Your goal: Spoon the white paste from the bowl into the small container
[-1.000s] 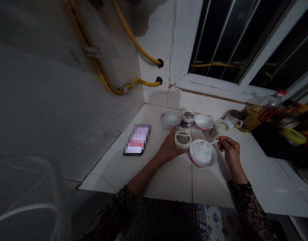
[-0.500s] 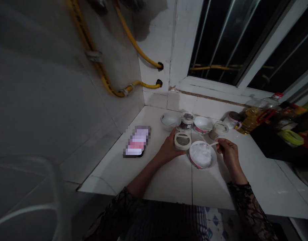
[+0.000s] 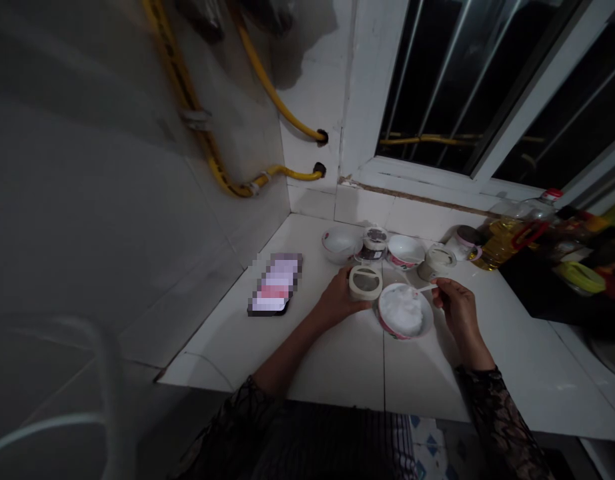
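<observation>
My left hand (image 3: 339,298) is closed around the side of a small jar with a pale lid (image 3: 365,283); the lid has a clear window. Just right of the jar stands a bowl (image 3: 395,331) with a pink pattern, heaped with a white powdery substance (image 3: 403,311). In my right hand (image 3: 456,300) is the handle of a white spoon (image 3: 426,288), pinched between thumb and fingers. The spoon's far end lies at the bowl's upper right, over or in the white substance; its tip is hard to make out.
Behind stand a bowl (image 3: 339,244), a dark-filled jar (image 3: 372,244), another bowl (image 3: 405,252) and a pale-lidded jar (image 3: 437,261). A phone (image 3: 276,285) lies left. At right are an oil bottle (image 3: 502,240) and a black box (image 3: 530,283). Yellow pipes (image 3: 215,167) run along the wall.
The view has shifted very slightly. My left index finger, raised along the jar before, now sits lower and more bent. My right hand and the spoon look almost the same.
</observation>
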The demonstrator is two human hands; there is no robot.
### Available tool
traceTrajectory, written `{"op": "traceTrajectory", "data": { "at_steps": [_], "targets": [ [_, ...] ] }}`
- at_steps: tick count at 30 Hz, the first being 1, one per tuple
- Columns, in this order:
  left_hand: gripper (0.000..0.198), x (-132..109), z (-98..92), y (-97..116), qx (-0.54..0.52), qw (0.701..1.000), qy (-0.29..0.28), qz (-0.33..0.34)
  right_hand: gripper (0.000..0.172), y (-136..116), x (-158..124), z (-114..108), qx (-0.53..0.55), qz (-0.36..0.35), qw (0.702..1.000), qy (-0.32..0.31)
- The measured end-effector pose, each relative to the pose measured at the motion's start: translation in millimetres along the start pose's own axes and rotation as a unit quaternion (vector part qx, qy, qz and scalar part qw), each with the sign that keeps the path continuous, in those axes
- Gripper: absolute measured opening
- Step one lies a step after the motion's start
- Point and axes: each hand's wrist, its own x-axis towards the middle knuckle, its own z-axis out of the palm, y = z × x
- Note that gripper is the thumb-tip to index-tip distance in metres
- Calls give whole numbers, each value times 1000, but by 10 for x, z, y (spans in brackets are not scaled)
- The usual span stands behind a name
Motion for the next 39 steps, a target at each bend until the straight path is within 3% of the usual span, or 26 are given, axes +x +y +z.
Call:
{"op": "traceTrajectory", "data": {
  "at_steps": [4, 8, 11, 19, 24, 33, 39],
  "targets": [
    [90, -43, -92, 93, 17, 1000, 19, -1, 23, -7, 3, -10, 14, 4, 1000, 9],
    [63, -80, -161, 179, 40, 998, 21, 38, 24, 5, 5, -28, 16, -3, 1000, 8],
    [54, -78, -157, 191, 33, 998, 5, 44, 25, 13, 5, -33, 10, -12, 1000, -3],
    [56, -9, -132, 103, -32, 999, -16, 36, 24, 54, 20, -53, 9, -11, 1000, -7],
    [58, -15, -198, 128, -24, 999, -15, 27, 22, 84, 45, -66, 5, -11, 1000, -11],
    [50, -15, -354, 108, -43, 996, -70, 23, 24, 41, 30, -33, 33, 6, 999, -2],
    [47, -8, -339, 69, -38, 996, -79, 19, 26, -54, -28, 157, 51, -23, 998, -25]
  ]
}}
